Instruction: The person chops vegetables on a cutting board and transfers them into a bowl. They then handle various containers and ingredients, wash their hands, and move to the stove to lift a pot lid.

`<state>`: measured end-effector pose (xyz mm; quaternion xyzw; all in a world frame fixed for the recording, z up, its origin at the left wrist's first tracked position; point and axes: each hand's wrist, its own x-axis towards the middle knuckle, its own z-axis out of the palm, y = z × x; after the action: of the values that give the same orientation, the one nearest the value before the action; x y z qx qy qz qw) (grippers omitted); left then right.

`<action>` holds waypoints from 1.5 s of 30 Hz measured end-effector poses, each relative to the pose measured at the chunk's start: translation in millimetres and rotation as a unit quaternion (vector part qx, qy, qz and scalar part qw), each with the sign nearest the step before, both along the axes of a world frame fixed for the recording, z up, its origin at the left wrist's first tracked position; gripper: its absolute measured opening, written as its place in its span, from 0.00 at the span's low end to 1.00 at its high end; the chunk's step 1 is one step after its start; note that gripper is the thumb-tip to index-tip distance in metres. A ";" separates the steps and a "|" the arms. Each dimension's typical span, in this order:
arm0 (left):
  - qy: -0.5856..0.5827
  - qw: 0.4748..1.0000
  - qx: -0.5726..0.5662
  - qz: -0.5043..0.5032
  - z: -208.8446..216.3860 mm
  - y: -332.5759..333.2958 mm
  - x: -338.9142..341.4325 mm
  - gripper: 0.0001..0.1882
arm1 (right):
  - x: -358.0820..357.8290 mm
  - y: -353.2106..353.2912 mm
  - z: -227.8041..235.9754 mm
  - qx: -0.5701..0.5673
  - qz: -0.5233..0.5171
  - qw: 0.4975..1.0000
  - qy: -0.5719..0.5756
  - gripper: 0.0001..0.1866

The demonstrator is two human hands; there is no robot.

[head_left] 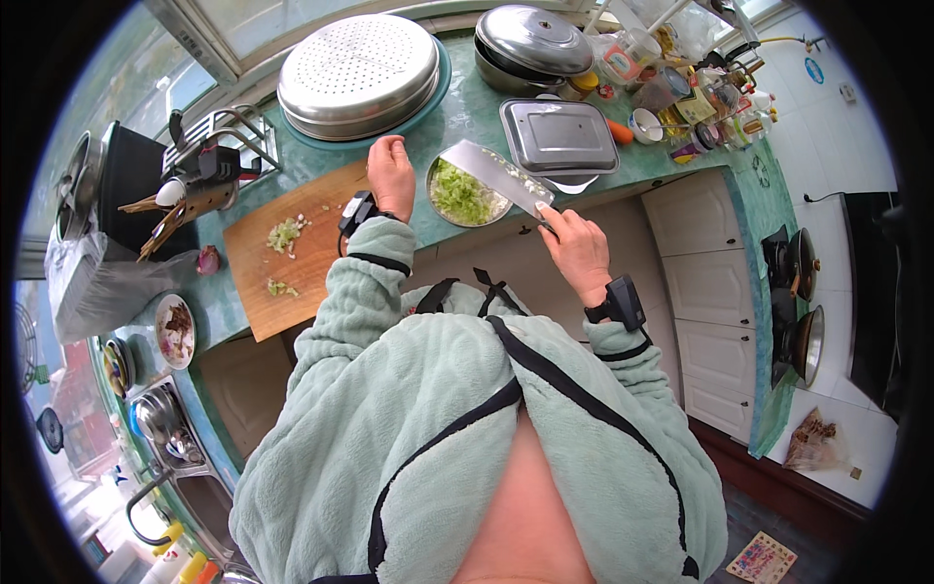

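My right hand (577, 248) grips the handle of a cleaver (486, 173), its wide blade tilted over a bowl (504, 207). White chopped bits cling to the blade. Chopped green vegetable (461, 194) fills much of the bowl. My left hand (391, 175) is held above the right edge of a wooden cutting board (277, 219), left of the bowl, its fingers curled in with nothing visible in them. Two small heaps of chopped pale green vegetable (285, 235) lie on the board.
Behind the board stands a large perforated steamer (360, 73). A lidded pot (535, 49) and a rectangular metal container (558, 136) are at the back. Jars and bottles (696, 102) crowd the right corner. A knife rack (219, 141), a red onion (208, 260) and a plate (176, 355) lie left.
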<state>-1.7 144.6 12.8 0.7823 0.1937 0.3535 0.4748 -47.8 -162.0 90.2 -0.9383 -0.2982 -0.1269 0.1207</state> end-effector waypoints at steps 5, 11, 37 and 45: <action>-0.056 0.945 -0.021 -0.321 29.0 -52.6 -29.2 0.09 | 5.1 1.1 -7.4 -0.103 0.062 0.989 -0.086 0.15; 0.016 0.825 0.295 -0.481 34.0 -101.6 -45.2 0.22 | 5.5 7.1 -6.0 -0.184 0.119 0.969 -0.112 0.15; -0.008 0.948 -0.181 -0.262 -6.2 -26.1 -25.9 0.10 | -35.2 -57.5 52.0 0.166 0.009 0.986 0.015 0.16; -0.080 0.962 -0.258 -0.031 -51.8 50.5 -122.1 0.10 | -33.1 56.6 -2.8 0.305 0.066 0.795 0.520 0.15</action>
<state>-123.8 195.1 -39.0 0.6080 0.2149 0.3383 0.6854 -80.9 -105.4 87.3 -0.7556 -0.1979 0.3035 0.5456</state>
